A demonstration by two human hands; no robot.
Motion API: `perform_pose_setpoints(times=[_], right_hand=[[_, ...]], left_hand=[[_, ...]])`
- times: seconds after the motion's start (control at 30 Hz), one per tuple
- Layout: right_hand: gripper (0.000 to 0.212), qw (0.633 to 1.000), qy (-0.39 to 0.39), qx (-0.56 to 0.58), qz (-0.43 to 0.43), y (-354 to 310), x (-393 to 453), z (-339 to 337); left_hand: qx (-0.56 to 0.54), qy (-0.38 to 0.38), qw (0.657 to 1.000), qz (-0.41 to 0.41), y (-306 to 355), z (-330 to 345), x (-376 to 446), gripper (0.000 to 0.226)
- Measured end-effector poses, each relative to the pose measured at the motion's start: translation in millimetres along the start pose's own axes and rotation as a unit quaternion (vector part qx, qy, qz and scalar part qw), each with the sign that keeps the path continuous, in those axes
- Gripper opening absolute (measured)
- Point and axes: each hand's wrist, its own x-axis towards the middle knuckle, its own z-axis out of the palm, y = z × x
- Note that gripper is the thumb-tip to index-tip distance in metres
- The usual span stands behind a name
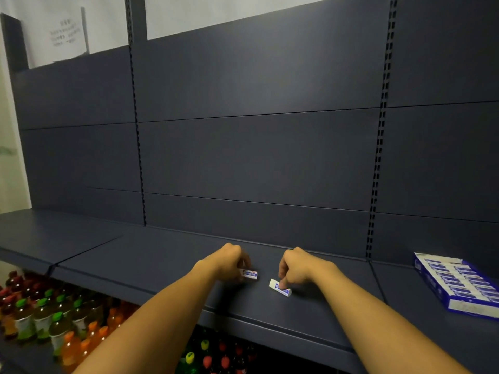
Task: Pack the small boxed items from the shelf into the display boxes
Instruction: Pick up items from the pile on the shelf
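Observation:
Two small white-and-blue boxed items lie on the dark shelf (162, 255). My left hand (229, 261) has its fingers curled round the left boxed item (251, 274), which sticks out to the right of my fingers. My right hand (295, 267) pinches the right boxed item (274, 284) from above with curled fingertips; the item lies flat on the shelf. A blue-and-white display box (456, 306) stands on the shelf at the far right, holding a row of several similar items.
The dark shelf back panel (256, 152) rises behind with slotted uprights (378, 168). Below the shelf's front edge stand several drink bottles (43, 317) with green, orange and red caps. A white paper notice (66, 33) hangs at top left.

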Motion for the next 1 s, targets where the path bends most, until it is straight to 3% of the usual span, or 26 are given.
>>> perform_pose_setpoints(times=[0.23, 0.47, 0.7, 1.0], right_hand=[[0.027, 0.999, -0.019, -0.008, 0.041, -11.8, -5.8, 5.0], [0.015, 0.998, 0.004, -0.044, 0.055, -14.9, -12.7, 1.2], [0.021, 0.989, 0.092, -0.056, 0.105, -5.3, -43.6, -10.9], [0.017, 0.963, 0.137, -0.053, 0.225, 39.3, -133.4, -15.4]], left_hand=[[-0.034, 0.006, 0.999, 0.006, -16.2, 6.7, 0.6, 0.027], [-0.051, 0.005, 0.998, 0.023, -13.5, 8.6, 6.4, 0.031], [-0.028, 0.043, 0.994, 0.098, 19.2, -5.8, 20.0, 0.021], [-0.048, 0.020, 0.979, 0.198, 95.3, 7.9, 38.7, 0.021]])
